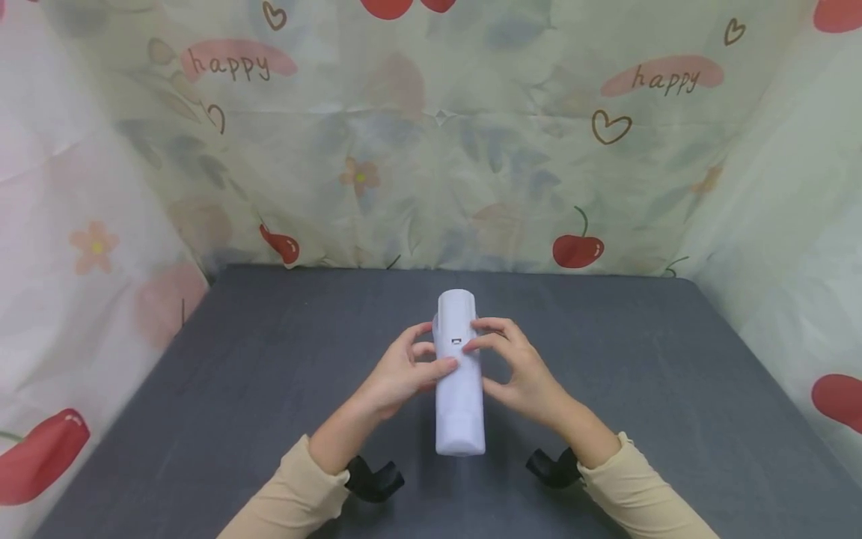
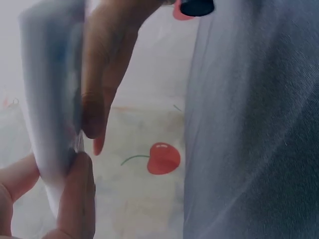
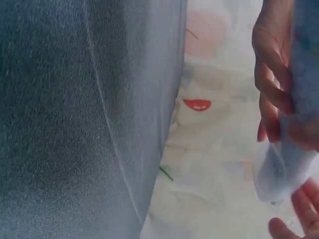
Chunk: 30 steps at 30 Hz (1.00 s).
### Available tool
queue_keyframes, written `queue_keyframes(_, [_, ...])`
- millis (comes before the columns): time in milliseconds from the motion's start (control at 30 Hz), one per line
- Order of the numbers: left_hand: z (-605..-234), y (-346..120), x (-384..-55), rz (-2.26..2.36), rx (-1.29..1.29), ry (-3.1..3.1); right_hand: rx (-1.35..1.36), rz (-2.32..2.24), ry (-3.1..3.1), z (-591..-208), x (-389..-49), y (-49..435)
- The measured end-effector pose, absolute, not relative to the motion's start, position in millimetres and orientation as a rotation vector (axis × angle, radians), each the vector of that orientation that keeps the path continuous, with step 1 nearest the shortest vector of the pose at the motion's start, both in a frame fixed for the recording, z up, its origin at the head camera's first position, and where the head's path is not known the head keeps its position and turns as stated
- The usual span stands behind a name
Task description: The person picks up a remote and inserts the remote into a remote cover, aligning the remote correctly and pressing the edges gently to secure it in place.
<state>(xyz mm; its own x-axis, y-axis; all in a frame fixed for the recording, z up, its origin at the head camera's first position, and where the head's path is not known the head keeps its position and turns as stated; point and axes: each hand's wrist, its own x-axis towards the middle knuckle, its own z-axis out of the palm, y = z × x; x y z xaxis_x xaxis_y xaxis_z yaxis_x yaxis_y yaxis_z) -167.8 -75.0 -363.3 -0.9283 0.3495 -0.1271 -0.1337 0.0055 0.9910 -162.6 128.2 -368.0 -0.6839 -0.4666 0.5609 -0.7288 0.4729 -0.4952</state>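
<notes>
A long white device (image 1: pixel 460 404) with a small dark port on its face is held upright over the grey table, its lower end toward me. My left hand (image 1: pixel 411 370) grips its left side, thumb across the front and fingers round the edge. On its right side, fingertips of my right hand (image 1: pixel 521 367) touch the face and edge near the port, with the fingers loosely bent. Blurred in the left wrist view, the device (image 2: pixel 52 94) lies between left thumb and finger. Its translucent end (image 3: pixel 279 174) shows beside the right fingers in the right wrist view.
The dark grey table (image 1: pixel 303 314) has fabric walls (image 1: pixel 438 150) at the back and both sides, printed with cherries, flowers and "happy". Black straps (image 1: pixel 373 479) hang at both wrists, below beige sleeves (image 1: pixel 296 486).
</notes>
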Motion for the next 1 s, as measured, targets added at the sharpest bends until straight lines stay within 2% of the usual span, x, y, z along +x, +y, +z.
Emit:
queue_keyframes(133, [-365, -74, -169, 2.021, 0.205, 2.034, 0.91, 1.149, -2.387, -367, -164, 128])
queue_keyframes(333, [-367, -71, -167, 2.055, 0.212, 2.128, 0.711, 1.555, -2.451, -368, -167, 126])
queue_keyframes(633, [-368, -67, -160, 1.982, 0.385, 2.249, 0.43, 1.894, -2.518, -364, -166, 117])
queue_keyframes(1000, [-365, -66, -159, 2.009, 0.363, 2.245, 0.508, 1.877, -2.456, -366, -166, 118])
